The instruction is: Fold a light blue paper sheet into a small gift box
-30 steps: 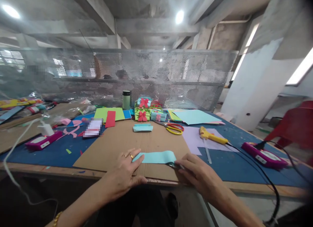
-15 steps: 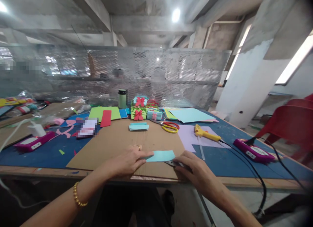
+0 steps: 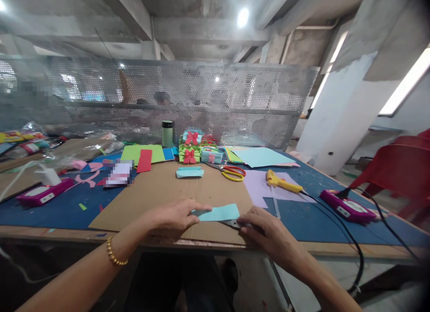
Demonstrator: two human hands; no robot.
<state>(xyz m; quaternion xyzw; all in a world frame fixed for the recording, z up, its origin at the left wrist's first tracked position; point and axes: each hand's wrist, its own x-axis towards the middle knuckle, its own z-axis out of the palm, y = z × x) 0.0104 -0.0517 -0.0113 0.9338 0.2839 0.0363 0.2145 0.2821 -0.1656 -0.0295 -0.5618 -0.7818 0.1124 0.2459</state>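
Observation:
A small light blue paper strip (image 3: pixel 220 212) lies low over the cardboard sheet (image 3: pixel 134 204) near the table's front edge. My left hand (image 3: pixel 174 215) grips its left end, index finger stretched along the top and thumb at the lower edge. At the strip's lower right, my right hand (image 3: pixel 260 224) is closed around a pair of scissors (image 3: pixel 232 223). Their grey blade points left, beside the strip's lower edge; the handles are hidden in my fingers. Farther back on the cardboard sits a folded light blue paper piece (image 3: pixel 190 173).
Red-and-yellow-handled scissors (image 3: pixel 234 173), small paper boxes with red bows (image 3: pixel 190 156) and a green bottle (image 3: pixel 167 134) stand or lie behind. To the right are a yellow glue gun (image 3: pixel 284 183) and a purple power strip (image 3: pixel 347 207); another purple power strip (image 3: pixel 45 193) is left.
My left hand has shifted slightly left, and the paper strip tilts a little more. More of the scissors' blade now shows below the strip.

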